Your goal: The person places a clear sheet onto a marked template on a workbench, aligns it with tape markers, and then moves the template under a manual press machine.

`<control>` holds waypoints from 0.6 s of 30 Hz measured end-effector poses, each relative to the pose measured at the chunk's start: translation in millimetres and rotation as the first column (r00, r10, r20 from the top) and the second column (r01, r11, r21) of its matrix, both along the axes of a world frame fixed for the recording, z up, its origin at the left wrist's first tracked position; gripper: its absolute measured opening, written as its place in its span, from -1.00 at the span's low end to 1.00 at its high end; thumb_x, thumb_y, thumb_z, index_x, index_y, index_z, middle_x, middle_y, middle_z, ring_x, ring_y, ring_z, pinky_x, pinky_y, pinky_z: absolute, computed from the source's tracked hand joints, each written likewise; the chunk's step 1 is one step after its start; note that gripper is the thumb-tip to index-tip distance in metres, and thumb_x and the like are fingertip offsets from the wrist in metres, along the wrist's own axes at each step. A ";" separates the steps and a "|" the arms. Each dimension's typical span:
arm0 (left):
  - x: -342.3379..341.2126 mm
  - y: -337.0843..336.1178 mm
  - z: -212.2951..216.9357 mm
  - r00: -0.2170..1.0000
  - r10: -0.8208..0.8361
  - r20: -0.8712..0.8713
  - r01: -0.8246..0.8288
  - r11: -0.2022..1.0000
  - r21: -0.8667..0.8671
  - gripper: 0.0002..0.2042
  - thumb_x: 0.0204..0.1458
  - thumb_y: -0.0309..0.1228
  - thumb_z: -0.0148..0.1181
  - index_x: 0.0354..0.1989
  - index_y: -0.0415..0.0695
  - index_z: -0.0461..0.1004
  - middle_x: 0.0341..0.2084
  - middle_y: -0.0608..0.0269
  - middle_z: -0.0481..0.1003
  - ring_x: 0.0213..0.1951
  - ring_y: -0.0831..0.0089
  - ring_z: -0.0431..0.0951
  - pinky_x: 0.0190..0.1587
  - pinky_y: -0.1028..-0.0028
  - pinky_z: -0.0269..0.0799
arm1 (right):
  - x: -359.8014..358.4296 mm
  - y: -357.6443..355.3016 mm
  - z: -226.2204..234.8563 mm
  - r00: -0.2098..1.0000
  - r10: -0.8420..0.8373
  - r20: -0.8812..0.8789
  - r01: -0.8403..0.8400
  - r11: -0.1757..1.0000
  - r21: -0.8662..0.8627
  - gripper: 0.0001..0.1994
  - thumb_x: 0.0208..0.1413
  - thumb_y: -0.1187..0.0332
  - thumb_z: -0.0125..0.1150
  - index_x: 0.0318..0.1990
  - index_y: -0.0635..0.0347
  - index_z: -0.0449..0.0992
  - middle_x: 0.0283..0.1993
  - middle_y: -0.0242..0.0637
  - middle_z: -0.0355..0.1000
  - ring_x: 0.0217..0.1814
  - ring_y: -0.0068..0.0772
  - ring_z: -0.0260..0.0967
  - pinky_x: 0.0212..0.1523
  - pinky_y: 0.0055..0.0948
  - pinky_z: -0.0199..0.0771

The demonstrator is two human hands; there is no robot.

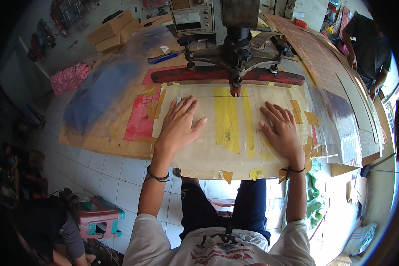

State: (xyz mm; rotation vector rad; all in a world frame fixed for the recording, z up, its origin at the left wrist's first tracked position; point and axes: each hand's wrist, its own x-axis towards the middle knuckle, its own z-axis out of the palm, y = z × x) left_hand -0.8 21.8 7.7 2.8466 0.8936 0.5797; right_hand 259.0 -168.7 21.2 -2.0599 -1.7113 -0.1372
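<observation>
My left hand [180, 122] lies flat with fingers stretched on the left part of a beige board [199, 155]. On the right part of the same board rests my right hand [281, 128], its fingers also spread. Between them, wide strips of yellow tape [226, 124] run down the board. Just beyond its far edge is the long red-and-black bar [195, 74] of a press. A dark metal bracket with adjusting knobs [237, 55] joins the bar to the press column above. Neither hand holds anything.
A blue-handled cutter [164, 56] and clear plastic sheeting [106, 93] lie left on the worktable. Cardboard boxes [113, 31] and a control box [192, 17] stand behind. One person [369, 44] is at far right; another [48, 226] sits low left near a stool [101, 219].
</observation>
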 end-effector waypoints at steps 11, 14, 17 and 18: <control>-2.6 3.6 -8.0 1.000 -0.002 0.029 0.003 1.000 -0.027 -0.36 0.20 -0.08 0.07 0.32 -0.32 0.25 0.36 -0.04 0.20 0.42 0.14 0.10 0.48 0.15 -0.13 | 0.9 3.0 -4.1 0.999 -0.007 -0.040 0.007 1.000 0.018 -0.54 0.31 0.08 0.01 0.23 0.15 0.45 0.40 -0.14 0.25 0.47 -0.10 0.08 0.48 -0.10 -0.14; 0.9 3.5 -10.4 0.999 -0.003 0.034 0.004 0.999 -0.040 -0.35 0.20 -0.07 0.08 0.32 -0.31 0.25 0.37 -0.03 0.20 0.43 0.15 0.10 0.48 0.14 -0.14 | 4.5 1.2 -9.7 0.999 -0.021 -0.026 0.021 0.999 0.030 -0.54 0.31 0.07 0.02 0.22 0.14 0.45 0.40 -0.14 0.25 0.47 -0.11 0.08 0.48 -0.10 -0.13; -0.5 4.5 -10.2 0.999 0.005 0.041 -0.003 0.999 -0.049 -0.35 0.19 -0.06 0.08 0.32 -0.31 0.26 0.37 -0.03 0.20 0.43 0.15 0.10 0.48 0.14 -0.14 | 5.6 2.9 -12.0 1.000 -0.009 -0.024 0.010 0.999 0.042 -0.54 0.31 0.06 0.02 0.22 0.13 0.46 0.40 -0.15 0.26 0.47 -0.12 0.08 0.47 -0.10 -0.12; -0.3 4.9 -9.0 0.999 0.003 0.041 -0.001 0.999 -0.048 -0.35 0.19 -0.06 0.08 0.32 -0.31 0.26 0.37 -0.03 0.20 0.43 0.15 0.10 0.48 0.14 -0.14 | 6.0 3.1 -10.8 1.000 -0.011 -0.024 0.012 0.999 0.043 -0.54 0.31 0.06 0.02 0.22 0.13 0.46 0.40 -0.15 0.26 0.47 -0.12 0.08 0.47 -0.10 -0.12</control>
